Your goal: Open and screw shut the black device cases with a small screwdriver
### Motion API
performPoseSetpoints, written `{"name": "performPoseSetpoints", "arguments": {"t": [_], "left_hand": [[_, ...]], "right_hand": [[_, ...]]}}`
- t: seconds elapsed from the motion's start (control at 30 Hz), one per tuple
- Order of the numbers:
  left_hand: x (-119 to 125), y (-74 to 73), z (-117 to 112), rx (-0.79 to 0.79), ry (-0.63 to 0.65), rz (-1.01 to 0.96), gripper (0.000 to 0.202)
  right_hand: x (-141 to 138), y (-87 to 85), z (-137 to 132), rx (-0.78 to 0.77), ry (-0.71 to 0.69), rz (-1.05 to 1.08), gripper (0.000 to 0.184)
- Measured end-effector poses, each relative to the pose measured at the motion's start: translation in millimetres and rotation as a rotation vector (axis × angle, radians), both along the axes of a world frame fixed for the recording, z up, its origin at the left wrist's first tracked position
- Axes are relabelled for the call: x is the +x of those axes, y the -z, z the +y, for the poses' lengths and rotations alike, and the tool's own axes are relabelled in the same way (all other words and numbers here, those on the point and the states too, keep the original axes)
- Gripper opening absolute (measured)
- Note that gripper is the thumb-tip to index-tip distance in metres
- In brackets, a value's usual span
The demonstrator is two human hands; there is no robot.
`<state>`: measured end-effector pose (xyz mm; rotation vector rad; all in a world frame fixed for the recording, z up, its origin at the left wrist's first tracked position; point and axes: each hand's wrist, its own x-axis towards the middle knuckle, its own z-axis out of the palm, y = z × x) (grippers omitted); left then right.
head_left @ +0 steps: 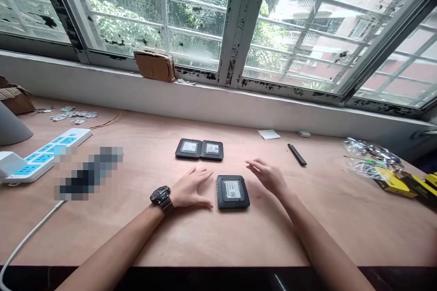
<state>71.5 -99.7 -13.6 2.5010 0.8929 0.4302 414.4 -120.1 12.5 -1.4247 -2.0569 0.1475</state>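
Observation:
A small black device with a white label (232, 192) lies flat on the wooden table (211, 236) between my hands. My left hand (191, 190), with a black watch on the wrist, rests open on the table just left of it, fingers spread. My right hand (269, 177) hovers open just right of it, fingers stretched out, touching nothing. Two more black devices (200, 149) lie side by side a little farther back.
A white and blue power strip (44, 154) with its cable lies at the left. A black stick-like object (297, 154), a white pad (268, 134), plastic bags (372, 157) and yellow-black boxes (406, 185) sit at the right. A cardboard parcel (155, 65) rests on the window sill.

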Motion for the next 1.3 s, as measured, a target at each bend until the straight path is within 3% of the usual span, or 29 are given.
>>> {"name": "performPoseSetpoints", "arguments": {"t": [0.07, 0.2, 0.3, 0.43, 0.57, 0.67, 0.77, 0.93, 1.13, 1.3], "left_hand": [[9, 2.8, -6, 0.002, 0.007, -0.012, 0.122], [30, 9.2, -17, 0.032, 0.025, -0.048, 0.131], [39, 10.2, -21, 0.058, -0.006, -0.063, 0.129], [41, 9.6, -22, 0.053, -0.021, -0.059, 0.127], [38, 10.7, -20, 0.037, -0.038, -0.077, 0.127], [37, 11.9, -18, 0.028, -0.049, -0.092, 0.128], [36, 13.2, -17, 0.022, -0.045, -0.095, 0.128], [36, 15.1, -17, 0.004, -0.045, -0.092, 0.129], [36, 10.4, -18, -0.049, -0.044, -0.065, 0.132], [35, 11.8, -16, -0.076, -0.033, -0.071, 0.135]], "right_hand": [[10, 12.5, -1, -0.082, 0.022, -0.138, 0.03], [6, 24.9, -9, -0.127, 0.046, -0.185, 0.031], [-10, 22.6, -17, -0.115, 0.027, -0.08, 0.033], [-28, 19.8, -25, -0.211, -0.076, 0.059, 0.034], [-35, 16.1, -21, -0.32, -0.049, 0.116, 0.031], [-38, 7.9, -12, -0.367, -0.052, 0.07, 0.033], [-46, 0.4, -1, -0.393, -0.013, -0.065, 0.047], [-59, 5.7, 9, -0.362, 0.074, -0.207, 0.062], [-58, 19.3, 11, -0.273, 0.036, -0.212, 0.06], [-57, 20.4, 11, -0.301, 0.033, -0.194, 0.06]]}}
